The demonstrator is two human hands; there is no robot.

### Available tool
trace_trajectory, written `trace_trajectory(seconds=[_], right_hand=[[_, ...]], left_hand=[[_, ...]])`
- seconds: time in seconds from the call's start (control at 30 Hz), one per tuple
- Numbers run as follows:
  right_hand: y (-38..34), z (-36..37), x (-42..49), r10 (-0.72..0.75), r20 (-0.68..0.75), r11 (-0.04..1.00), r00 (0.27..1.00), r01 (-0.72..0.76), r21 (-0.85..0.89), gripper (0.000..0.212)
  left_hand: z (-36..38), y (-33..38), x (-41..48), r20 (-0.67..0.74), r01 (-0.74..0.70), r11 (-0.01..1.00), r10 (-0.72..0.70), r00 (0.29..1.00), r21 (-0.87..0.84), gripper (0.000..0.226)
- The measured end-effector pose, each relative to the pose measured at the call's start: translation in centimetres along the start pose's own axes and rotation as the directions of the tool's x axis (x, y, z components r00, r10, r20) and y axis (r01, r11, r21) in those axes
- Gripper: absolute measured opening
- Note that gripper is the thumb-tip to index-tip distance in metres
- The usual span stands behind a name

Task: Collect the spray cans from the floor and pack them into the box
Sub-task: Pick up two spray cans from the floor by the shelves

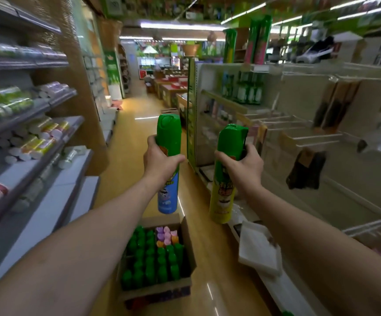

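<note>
My left hand [160, 161] grips a green-capped spray can with a blue base [168, 169], held upright in the air above the far end of the box. My right hand [244, 166] grips a second green-capped spray can with a yellow base [227, 179], also upright, to the right of the box. The open cardboard box [188, 245] stands on the aisle floor below my arms. It is filled with several upright cans with green caps and a few with pink and purple caps at its far right corner.
Shelves with rolled goods [32, 142] line the left of the aisle. A white rack with hooks and hanging dark items [305, 169] lines the right. A white folded cloth [259, 249] lies on the right rack's bottom ledge. The wooden floor [128, 142] runs ahead.
</note>
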State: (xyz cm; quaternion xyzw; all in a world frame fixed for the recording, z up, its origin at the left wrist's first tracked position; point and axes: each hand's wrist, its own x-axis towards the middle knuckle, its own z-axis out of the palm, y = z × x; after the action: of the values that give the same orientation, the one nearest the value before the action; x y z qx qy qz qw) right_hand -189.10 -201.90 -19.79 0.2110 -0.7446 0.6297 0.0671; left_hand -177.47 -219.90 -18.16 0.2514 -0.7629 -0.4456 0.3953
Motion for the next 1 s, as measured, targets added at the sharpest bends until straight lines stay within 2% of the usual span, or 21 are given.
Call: trace_trajectory(seconds=[0.17, 0.3, 0.43, 0.63, 0.73, 0.8, 0.9, 1.0], right_hand=[[-1.8, 6.0, 2.8, -0.042, 0.037, 0.999, 0.998, 0.043, -0.012, 0.061], [-2.3, 10.1, 4.9, -0.058, 0.057, 0.998, 0.997, 0.059, -0.011, 0.063], [-1.5, 13.4, 7.4, -0.061, 0.080, 0.998, 0.995, 0.062, -0.009, 0.063], [2.2, 18.0, 12.6, -0.072, 0.211, 0.997, 0.975, 0.077, -0.018, 0.064], [4.8, 20.3, 15.4, -0.088, 0.299, 0.996, 0.950, 0.094, -0.005, 0.061], [6.7, 21.9, 17.1, -0.096, 0.346, 0.995, 0.933, 0.099, 0.008, 0.066], [9.4, 24.2, 19.2, -0.089, 0.417, 0.995, 0.905, 0.097, 0.001, 0.072], [11.7, 26.4, 20.3, -0.067, 0.475, 0.997, 0.877, 0.075, 0.002, 0.071]], left_hand=[[-3.1, -1.2, 5.1, -0.041, -0.078, 0.992, 0.074, 0.996, -0.097, 0.064], [-4.0, -2.7, 8.3, -0.082, -0.064, 0.983, 0.050, 0.995, -0.175, 0.055], [-3.5, -5.5, 10.7, -0.102, -0.050, 0.986, 0.034, 0.994, -0.160, 0.053], [-1.0, -10.7, 14.2, -0.086, 0.065, 0.988, -0.077, 0.993, -0.140, 0.048], [0.7, -13.8, 15.6, -0.128, 0.115, 0.989, -0.127, 0.984, -0.098, 0.053], [2.0, -15.6, 16.2, -0.165, 0.157, 0.985, -0.166, 0.972, -0.065, 0.054], [4.0, -18.4, 16.5, -0.223, 0.231, 0.972, -0.236, 0.946, -0.050, 0.066], [5.4, -21.0, 16.1, -0.198, 0.324, 0.946, -0.320, 0.927, -0.013, 0.080]])
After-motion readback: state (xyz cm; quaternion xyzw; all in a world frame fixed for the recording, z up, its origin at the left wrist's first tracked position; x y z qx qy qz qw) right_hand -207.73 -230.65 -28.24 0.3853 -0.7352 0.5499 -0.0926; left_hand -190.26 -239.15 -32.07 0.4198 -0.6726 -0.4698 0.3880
